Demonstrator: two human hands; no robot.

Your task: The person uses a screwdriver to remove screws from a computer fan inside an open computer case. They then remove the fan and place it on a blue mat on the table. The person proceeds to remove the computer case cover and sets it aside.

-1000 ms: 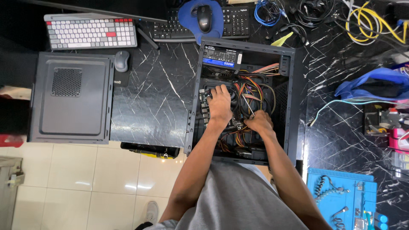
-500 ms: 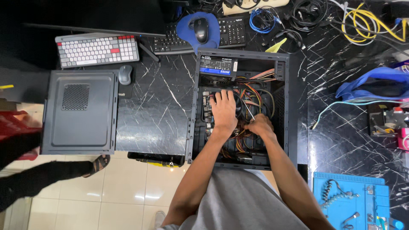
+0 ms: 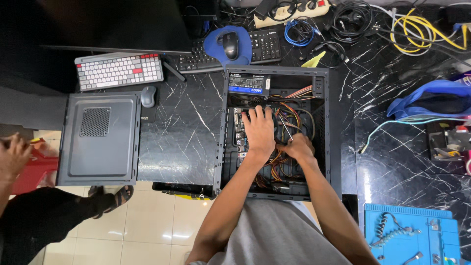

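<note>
1. Already the computer case (image 3: 333, 132) lies open on its side on the black marble bench (image 3: 186, 142), its inside facing up. The removed side panel (image 3: 100, 140) rests flat on the bench well to the left, so the opening-up part looks done.
2. The left hand (image 3: 258, 131) is spread flat, fingers wide, pressing down on the board inside the case just below the power supply (image 3: 248, 84). It holds nothing that I can see.
3. The right hand (image 3: 298, 147) is curled narrow among the orange and black cable bundle (image 3: 289, 110), fingers pinched as if on a connector or a wire; what exactly it grips is hidden by the hand itself.
4. By my judgement the work inside is mid-way: the cables are loose and untidy, the power supply sits in its corner, and the panel has not been put back.
5. A blue tool tray (image 3: 392, 216) sits at the near right, apart from both hands and untouched.
6. Another person's hand (image 3: 12, 157) and sandalled foot (image 3: 115, 196) show at the far left, away from the case.
</note>
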